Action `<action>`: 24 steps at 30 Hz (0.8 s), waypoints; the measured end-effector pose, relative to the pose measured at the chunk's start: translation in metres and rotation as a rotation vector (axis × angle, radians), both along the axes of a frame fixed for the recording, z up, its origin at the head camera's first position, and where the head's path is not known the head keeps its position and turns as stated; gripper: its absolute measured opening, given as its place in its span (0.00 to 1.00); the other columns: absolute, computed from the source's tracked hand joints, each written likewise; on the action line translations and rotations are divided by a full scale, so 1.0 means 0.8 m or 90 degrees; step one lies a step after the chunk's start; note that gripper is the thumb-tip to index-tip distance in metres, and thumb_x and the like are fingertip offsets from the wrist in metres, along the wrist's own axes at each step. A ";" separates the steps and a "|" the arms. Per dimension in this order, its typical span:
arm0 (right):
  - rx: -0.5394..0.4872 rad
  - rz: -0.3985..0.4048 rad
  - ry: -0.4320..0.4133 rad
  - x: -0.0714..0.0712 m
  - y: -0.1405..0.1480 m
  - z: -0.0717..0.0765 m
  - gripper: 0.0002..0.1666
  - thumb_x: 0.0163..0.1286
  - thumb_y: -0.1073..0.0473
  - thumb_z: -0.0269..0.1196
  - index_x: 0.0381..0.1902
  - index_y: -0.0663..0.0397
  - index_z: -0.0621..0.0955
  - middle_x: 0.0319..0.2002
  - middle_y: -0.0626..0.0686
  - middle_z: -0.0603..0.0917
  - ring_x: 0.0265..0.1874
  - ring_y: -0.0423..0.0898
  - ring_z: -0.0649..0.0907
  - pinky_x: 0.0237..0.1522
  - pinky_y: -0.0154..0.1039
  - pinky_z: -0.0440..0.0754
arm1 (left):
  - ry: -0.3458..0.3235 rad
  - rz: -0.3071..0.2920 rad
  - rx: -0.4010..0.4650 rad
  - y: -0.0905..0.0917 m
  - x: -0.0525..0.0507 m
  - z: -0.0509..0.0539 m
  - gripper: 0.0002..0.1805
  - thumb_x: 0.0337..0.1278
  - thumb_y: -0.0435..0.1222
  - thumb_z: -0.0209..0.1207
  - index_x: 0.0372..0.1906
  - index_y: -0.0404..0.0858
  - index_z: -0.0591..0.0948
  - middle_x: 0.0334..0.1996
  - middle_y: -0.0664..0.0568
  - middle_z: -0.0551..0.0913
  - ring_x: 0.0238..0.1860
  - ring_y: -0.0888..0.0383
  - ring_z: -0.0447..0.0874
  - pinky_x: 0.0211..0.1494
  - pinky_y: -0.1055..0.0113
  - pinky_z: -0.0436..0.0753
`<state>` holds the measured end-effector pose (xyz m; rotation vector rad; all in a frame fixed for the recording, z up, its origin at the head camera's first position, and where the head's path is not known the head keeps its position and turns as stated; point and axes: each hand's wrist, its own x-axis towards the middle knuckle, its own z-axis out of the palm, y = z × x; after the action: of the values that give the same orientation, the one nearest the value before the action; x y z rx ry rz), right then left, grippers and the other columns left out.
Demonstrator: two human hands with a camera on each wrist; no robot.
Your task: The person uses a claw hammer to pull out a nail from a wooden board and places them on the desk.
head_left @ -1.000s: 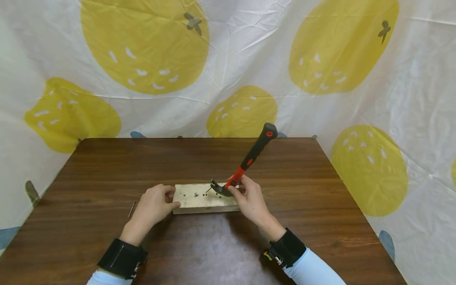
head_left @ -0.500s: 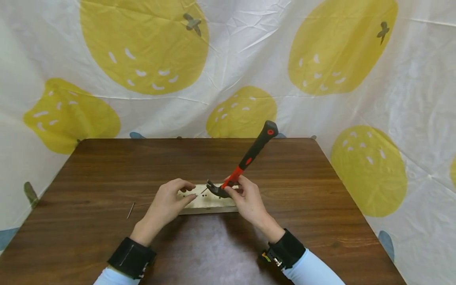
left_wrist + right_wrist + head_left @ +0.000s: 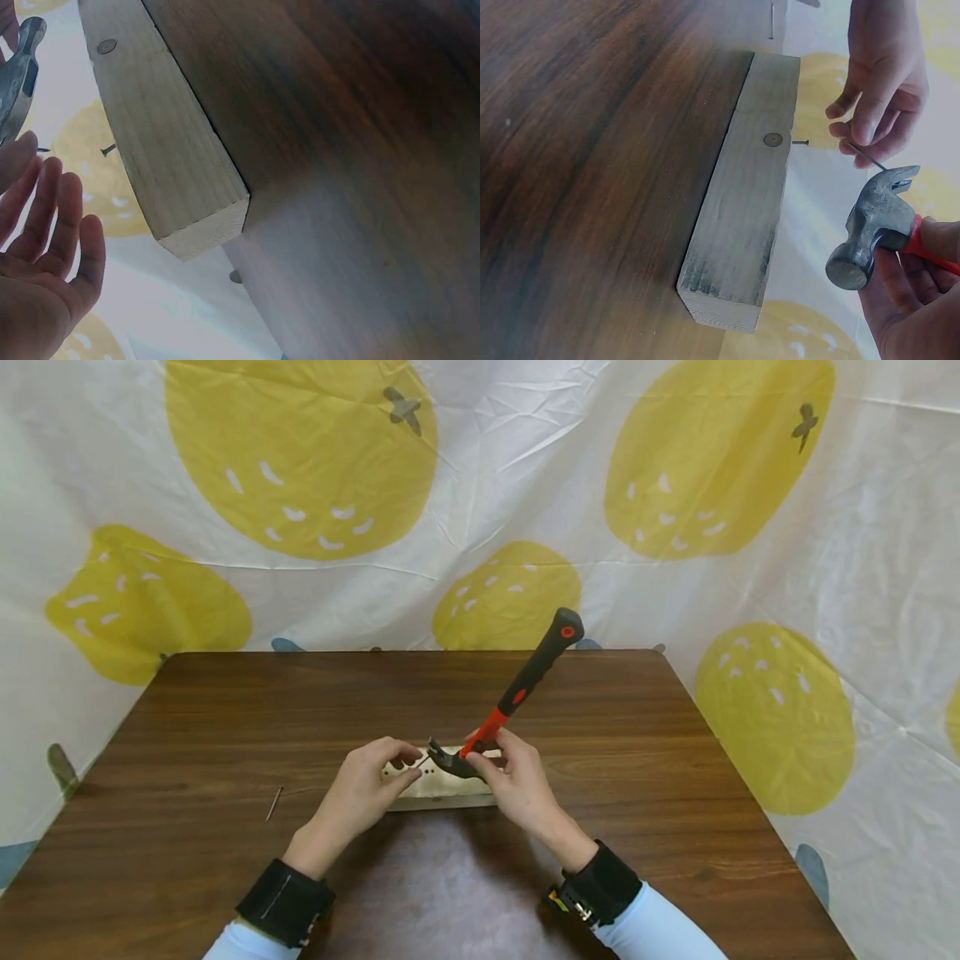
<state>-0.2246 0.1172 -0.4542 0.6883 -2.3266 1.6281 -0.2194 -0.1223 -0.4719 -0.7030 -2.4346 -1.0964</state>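
My right hand (image 3: 525,781) grips a black-and-red claw hammer (image 3: 517,693) close to its head, with the handle slanting up and away to the right. A thin nail (image 3: 868,157) runs from the hammer's claw to my left hand (image 3: 360,789), whose thumb and finger pinch its other end. Both hands hover over a pale wooden block (image 3: 442,787) with several dark holes in its top. In the right wrist view, the claw and steel head (image 3: 866,217) are apart from the block. Another nail (image 3: 801,142) stands partly sunk in the block's top face.
A loose nail (image 3: 273,803) lies on the brown wooden table (image 3: 247,718), left of my left hand. Behind the table hangs a white cloth (image 3: 480,460) printed with yellow lemons. A black band (image 3: 285,902) wraps each wrist.
My left hand has let go of the block's left end and moved right, now pinching the nail at the claw. The right hand and hammer have shifted slightly left.
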 end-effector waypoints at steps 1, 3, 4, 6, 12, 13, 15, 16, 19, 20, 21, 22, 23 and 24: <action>0.001 0.000 0.000 0.000 0.000 0.000 0.11 0.69 0.68 0.69 0.49 0.59 0.84 0.42 0.53 0.88 0.40 0.51 0.88 0.36 0.36 0.84 | 0.001 0.002 0.001 0.000 0.000 0.000 0.11 0.54 0.27 0.73 0.42 0.36 0.86 0.36 0.48 0.86 0.38 0.49 0.85 0.41 0.52 0.82; 0.003 -0.001 -0.001 0.001 -0.001 0.000 0.11 0.69 0.68 0.69 0.49 0.59 0.84 0.42 0.53 0.88 0.40 0.50 0.88 0.35 0.35 0.84 | 0.002 0.004 0.006 0.000 0.000 -0.001 0.10 0.53 0.26 0.73 0.40 0.37 0.86 0.34 0.51 0.86 0.37 0.52 0.85 0.41 0.53 0.82; 0.005 -0.002 -0.004 0.001 -0.001 0.000 0.11 0.69 0.68 0.69 0.49 0.59 0.84 0.42 0.53 0.88 0.40 0.50 0.88 0.35 0.35 0.84 | 0.003 0.004 0.009 0.000 0.001 -0.001 0.09 0.53 0.26 0.73 0.39 0.37 0.86 0.33 0.52 0.85 0.36 0.53 0.85 0.40 0.53 0.82; 0.010 -0.003 -0.008 0.002 -0.001 0.001 0.11 0.70 0.68 0.68 0.49 0.58 0.84 0.42 0.52 0.88 0.40 0.48 0.88 0.36 0.36 0.84 | 0.005 0.005 0.013 0.000 0.001 -0.002 0.09 0.53 0.26 0.73 0.37 0.38 0.86 0.32 0.54 0.85 0.35 0.56 0.84 0.40 0.53 0.83; 0.022 0.001 -0.012 0.003 -0.002 0.002 0.11 0.70 0.67 0.68 0.49 0.55 0.84 0.42 0.49 0.88 0.44 0.45 0.87 0.40 0.39 0.86 | 0.007 0.006 0.005 0.000 0.001 -0.002 0.09 0.53 0.26 0.73 0.34 0.40 0.86 0.30 0.57 0.84 0.32 0.60 0.82 0.38 0.57 0.82; 0.023 0.002 -0.011 0.003 -0.002 0.003 0.11 0.70 0.67 0.68 0.49 0.56 0.84 0.42 0.49 0.88 0.44 0.45 0.87 0.41 0.39 0.86 | 0.008 0.006 0.004 -0.001 0.001 -0.002 0.09 0.53 0.26 0.73 0.34 0.40 0.86 0.30 0.57 0.84 0.32 0.60 0.82 0.38 0.57 0.82; 0.025 0.003 -0.011 0.003 -0.002 0.003 0.11 0.70 0.68 0.68 0.48 0.56 0.84 0.42 0.50 0.88 0.44 0.45 0.87 0.41 0.39 0.86 | 0.009 0.004 0.004 -0.001 0.002 -0.002 0.08 0.53 0.26 0.73 0.34 0.40 0.86 0.30 0.57 0.84 0.32 0.60 0.82 0.38 0.57 0.82; 0.027 0.003 -0.012 0.004 -0.002 0.003 0.11 0.70 0.68 0.68 0.48 0.57 0.84 0.42 0.50 0.88 0.44 0.45 0.87 0.41 0.39 0.86 | 0.010 0.004 0.004 -0.001 0.002 -0.002 0.08 0.53 0.26 0.73 0.34 0.40 0.86 0.30 0.57 0.84 0.32 0.61 0.82 0.38 0.58 0.82; 0.028 0.005 -0.013 0.004 -0.002 0.002 0.11 0.70 0.68 0.68 0.49 0.58 0.84 0.42 0.50 0.88 0.44 0.46 0.87 0.40 0.40 0.86 | 0.014 0.003 0.007 -0.001 0.003 -0.002 0.08 0.53 0.26 0.72 0.34 0.39 0.86 0.30 0.57 0.84 0.32 0.61 0.82 0.38 0.58 0.82; 0.030 0.005 -0.012 0.004 -0.002 0.002 0.11 0.69 0.68 0.68 0.49 0.58 0.84 0.42 0.50 0.88 0.44 0.46 0.87 0.41 0.40 0.86 | 0.016 0.004 0.007 -0.001 0.003 -0.002 0.08 0.53 0.25 0.72 0.34 0.39 0.86 0.30 0.56 0.84 0.32 0.60 0.82 0.38 0.58 0.82; 0.031 0.006 -0.012 0.004 -0.002 0.002 0.11 0.69 0.69 0.68 0.49 0.59 0.84 0.41 0.50 0.88 0.44 0.46 0.87 0.41 0.40 0.86 | 0.018 0.004 0.008 0.000 0.003 -0.002 0.08 0.54 0.25 0.72 0.34 0.39 0.86 0.30 0.56 0.84 0.32 0.60 0.82 0.38 0.58 0.82; 0.033 0.008 -0.011 0.004 -0.002 0.001 0.11 0.69 0.68 0.68 0.49 0.60 0.84 0.41 0.50 0.88 0.44 0.46 0.86 0.41 0.39 0.86 | 0.021 0.004 0.010 0.000 0.003 -0.002 0.08 0.54 0.25 0.72 0.34 0.39 0.86 0.30 0.56 0.84 0.32 0.60 0.82 0.37 0.57 0.82; 0.033 0.010 -0.011 0.004 -0.002 0.001 0.11 0.69 0.68 0.68 0.49 0.60 0.84 0.41 0.50 0.88 0.44 0.46 0.86 0.41 0.39 0.86 | 0.023 0.004 0.011 0.000 0.004 -0.002 0.08 0.54 0.25 0.72 0.35 0.39 0.86 0.30 0.56 0.84 0.32 0.59 0.83 0.37 0.57 0.82; 0.034 0.012 -0.011 0.004 -0.002 0.000 0.11 0.69 0.68 0.69 0.49 0.61 0.84 0.41 0.50 0.88 0.44 0.46 0.86 0.41 0.40 0.86 | 0.025 0.005 0.013 0.000 0.004 -0.002 0.08 0.54 0.25 0.72 0.35 0.39 0.86 0.30 0.56 0.84 0.32 0.59 0.83 0.37 0.56 0.82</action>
<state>-0.2216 0.1153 -0.4540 0.7119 -2.3904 1.5917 -0.2164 -0.1224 -0.4736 -0.7025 -2.3873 -1.0924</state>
